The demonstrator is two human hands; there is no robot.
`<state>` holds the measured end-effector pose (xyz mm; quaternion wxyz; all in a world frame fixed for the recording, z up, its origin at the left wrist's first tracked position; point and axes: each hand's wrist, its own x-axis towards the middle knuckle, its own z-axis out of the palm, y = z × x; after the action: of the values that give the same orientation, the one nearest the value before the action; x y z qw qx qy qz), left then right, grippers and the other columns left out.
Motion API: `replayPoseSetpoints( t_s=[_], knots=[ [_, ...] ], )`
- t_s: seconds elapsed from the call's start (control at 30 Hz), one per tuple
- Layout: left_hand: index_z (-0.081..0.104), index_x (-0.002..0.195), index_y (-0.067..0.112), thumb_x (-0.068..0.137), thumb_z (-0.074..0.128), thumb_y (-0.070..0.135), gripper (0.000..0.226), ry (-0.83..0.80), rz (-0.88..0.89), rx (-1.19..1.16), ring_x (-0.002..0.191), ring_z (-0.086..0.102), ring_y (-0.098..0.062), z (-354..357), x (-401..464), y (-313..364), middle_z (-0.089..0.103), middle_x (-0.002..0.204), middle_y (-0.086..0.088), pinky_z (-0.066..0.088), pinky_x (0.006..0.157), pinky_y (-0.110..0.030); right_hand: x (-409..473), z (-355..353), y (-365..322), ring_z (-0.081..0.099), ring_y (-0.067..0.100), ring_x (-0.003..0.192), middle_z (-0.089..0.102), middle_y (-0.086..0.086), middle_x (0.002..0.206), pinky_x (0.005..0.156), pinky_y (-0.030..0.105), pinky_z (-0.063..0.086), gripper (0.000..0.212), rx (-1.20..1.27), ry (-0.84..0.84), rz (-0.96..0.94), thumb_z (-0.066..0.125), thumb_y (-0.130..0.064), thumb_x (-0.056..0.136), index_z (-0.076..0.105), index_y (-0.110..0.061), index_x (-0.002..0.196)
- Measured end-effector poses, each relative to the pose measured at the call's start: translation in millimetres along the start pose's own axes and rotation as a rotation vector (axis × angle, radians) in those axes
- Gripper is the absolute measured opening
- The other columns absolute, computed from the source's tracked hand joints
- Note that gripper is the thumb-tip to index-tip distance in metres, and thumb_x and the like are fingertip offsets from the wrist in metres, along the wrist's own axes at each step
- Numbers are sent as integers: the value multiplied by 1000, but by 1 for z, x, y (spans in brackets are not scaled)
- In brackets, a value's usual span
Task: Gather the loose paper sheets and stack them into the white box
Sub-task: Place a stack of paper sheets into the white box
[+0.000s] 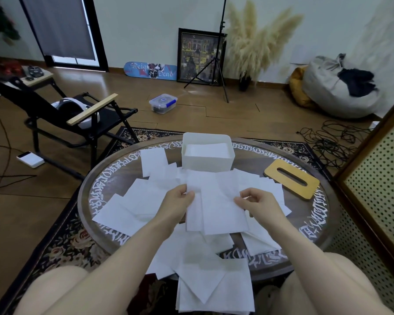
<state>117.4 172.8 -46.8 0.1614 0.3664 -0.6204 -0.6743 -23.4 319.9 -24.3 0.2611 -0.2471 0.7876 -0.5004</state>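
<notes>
The room has a wooden floor and pale walls, with a patterned rug (pixel 62 244) under a round dark worktop (pixel 96 178) ringed in white lettering. A black folding chair (pixel 77 114) stands off to the left, a clear plastic tub (pixel 163 103) sits on the floor beyond it, and a framed picture (pixel 198 55) and a skateboard deck (pixel 150 70) lean on the far wall beside a tripod stand (pixel 216 64) and a bunch of pampas grass (pixel 253 42). A grey beanbag (pixel 332 87) slumps in the right corner.

The person sits at the near edge, knees either side. Loose paper sheets (pixel 137 201) lie scattered and overlapping across most of the worktop, some spilling over the near rim onto the lap. The white box (pixel 207 153) stands at the far side of the worktop, with white sheets already lying flat inside it. Just right of it lies a wooden slotted lid (pixel 291 178).

Both hands are raised over the middle of the worktop, holding a small bundle of sheets (pixel 216 208) between them. The left hand (pixel 180 201) has its grip closed on the bundle's left edge, thumb on top. The right hand (pixel 257 201) pinches the right edge with curled fingers. The bundle hangs toward the person, on the near side of the box and apart from it.
</notes>
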Motion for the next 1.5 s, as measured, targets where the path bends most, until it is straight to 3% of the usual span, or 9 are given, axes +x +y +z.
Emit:
replayPoseSetpoints(
  t_s=[0.27,0.47,0.6,0.7,0.93,1.1,1.3,1.43,1.5],
  knots=[
    [65,105,17,102,42,16,24,-122,-96,-104,80,65,-23,8,0,-3,71,93,-3,55,77,-40,0,-3,3,44,3,46,58,-7,54,47,5,36,14,136,-60,-8,65,-10,89,62,-11,76],
    [67,106,19,98,49,14,21,-147,-101,-165,77,68,-19,13,-2,0,74,94,-1,52,61,-29,1,4,9,49,1,49,59,-7,55,54,12,40,12,108,-86,-14,68,-8,86,64,-10,75],
    [68,108,18,98,49,13,22,-140,-101,-173,76,68,-20,11,-2,1,74,95,-2,52,59,-28,4,5,13,49,12,65,55,-2,69,67,19,40,11,138,-70,-5,73,-11,82,65,-10,75],
    [68,107,19,98,48,14,22,-147,-93,-159,80,67,-22,10,-1,-1,73,98,-3,54,65,-31,4,5,12,52,9,62,62,-5,67,64,17,44,8,171,-91,17,72,-8,82,66,-7,77],
    [63,112,23,99,38,47,37,-159,-93,-111,87,70,-23,12,-4,3,72,103,-2,56,68,-35,5,5,16,53,2,52,62,-6,61,61,18,45,5,162,-70,17,71,-3,82,66,-2,85],
    [54,118,21,91,57,6,30,-125,-9,35,83,69,-17,14,-6,-2,70,103,-2,56,62,-32,5,5,20,54,6,58,63,-3,64,60,18,46,8,129,-78,-14,72,-2,81,67,-8,80],
    [60,112,17,90,56,1,28,-46,8,23,88,67,-21,15,-1,-2,69,105,-6,54,67,-34,15,-7,32,60,16,74,70,18,86,74,32,50,9,-44,-52,-39,72,-6,80,70,-13,84],
    [62,91,21,89,53,-1,24,38,-26,-27,78,63,-19,12,3,-1,67,92,-1,50,63,-31,34,-30,45,56,14,76,65,7,89,68,27,46,12,-320,-9,-70,70,-11,82,66,-19,89],
    [62,90,22,90,52,-2,25,68,-53,-64,80,62,-19,10,5,0,67,93,-1,49,62,-29,44,-42,53,54,15,88,62,-1,99,76,31,48,21,-560,-21,-76,72,-19,81,62,-25,99]
  ],
)
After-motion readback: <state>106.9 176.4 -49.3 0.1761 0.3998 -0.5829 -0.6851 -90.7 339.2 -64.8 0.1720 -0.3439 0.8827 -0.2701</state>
